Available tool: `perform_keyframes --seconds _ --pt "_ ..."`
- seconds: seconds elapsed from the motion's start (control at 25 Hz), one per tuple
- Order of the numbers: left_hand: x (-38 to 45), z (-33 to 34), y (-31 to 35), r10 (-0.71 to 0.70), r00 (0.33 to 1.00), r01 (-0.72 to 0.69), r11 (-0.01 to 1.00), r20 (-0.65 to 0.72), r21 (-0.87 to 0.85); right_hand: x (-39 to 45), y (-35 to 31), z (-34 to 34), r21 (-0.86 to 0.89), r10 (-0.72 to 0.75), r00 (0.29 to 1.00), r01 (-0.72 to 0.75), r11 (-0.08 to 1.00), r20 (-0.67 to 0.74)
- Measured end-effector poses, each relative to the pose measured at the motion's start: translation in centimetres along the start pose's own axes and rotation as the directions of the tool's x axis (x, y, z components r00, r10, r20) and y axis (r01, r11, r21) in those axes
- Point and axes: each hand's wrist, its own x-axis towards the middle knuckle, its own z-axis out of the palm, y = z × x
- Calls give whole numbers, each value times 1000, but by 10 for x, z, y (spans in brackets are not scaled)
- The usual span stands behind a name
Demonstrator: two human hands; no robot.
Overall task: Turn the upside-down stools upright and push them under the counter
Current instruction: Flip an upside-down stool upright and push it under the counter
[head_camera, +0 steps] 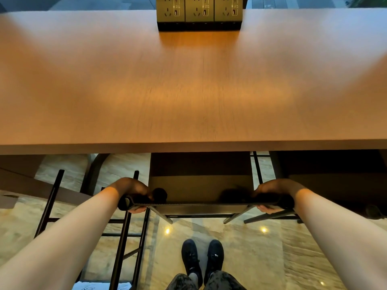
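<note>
A dark stool (pixel 201 189) stands upright in front of me, its flat brown seat partly under the near edge of the wooden counter (pixel 188 91). My left hand (pixel 134 191) grips the left end of the stool's low black backrest, and my right hand (pixel 270 193) grips the right end. Black metal legs slant down from the seat to the floor. At my left, another stool (pixel 125 227) shows black legs and rungs pointing up, so it looks upside down. To my right a third dark stool seat (pixel 335 181) sits partly under the counter.
A black socket block (pixel 200 14) with several outlets stands at the counter's far middle. The floor (pixel 261 258) is glossy pale stone with light reflections. My black shoes (pixel 202 260) stand just behind the held stool.
</note>
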Motion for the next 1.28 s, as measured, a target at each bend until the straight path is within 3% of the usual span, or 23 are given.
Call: perform_keyframes --seconds 0.36,0.68,1.04,1.12,1.16,1.28 --pt "2 6 -7 27 999 -27 999 -21 19 -6 12 5 44 -45 999 44 998 5" --pt "-5 3 1 -30 1000 30 999 4 -16 -4 2 2 -37 -18 1000 18 999 -7" --pt "1 5 -2 -24 1000 25 997 -11 67 -3 12 6 52 -63 998 63 997 -5" --pt "-1 7 -1 -10 999 14 995 -49 99 -4 11 8 -52 -63 997 61 997 -51" --pt "-2 7 1 37 993 -15 980 -108 197 -6 8 9 -168 -83 990 63 984 -112" --pt "-15 10 9 341 908 -144 799 -243 584 -23 -4 11 -586 -258 932 63 808 -254"
